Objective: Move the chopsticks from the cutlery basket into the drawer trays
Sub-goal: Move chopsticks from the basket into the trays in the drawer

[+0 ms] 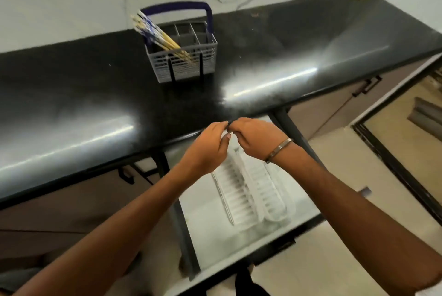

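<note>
The chopsticks (156, 33) all stand in the basket (184, 56) on the bench (95, 85); none lie in the trays (248, 192) of the open drawer (215, 236). The left hand (208, 149) and right hand (256, 137) meet fingertip to fingertip over the trays' far end; whether they pinch anything I cannot tell. Judged: preparing; next, reach up to the basket.

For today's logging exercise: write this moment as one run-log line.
chopsticks: in cutlery basket | left hand, right hand: together over drawer trays | grip: unclear

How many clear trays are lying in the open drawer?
2, side by side in the drawer: the left tray and the right tray. Their far ends are hidden under the hands, so more could be covered.
</note>
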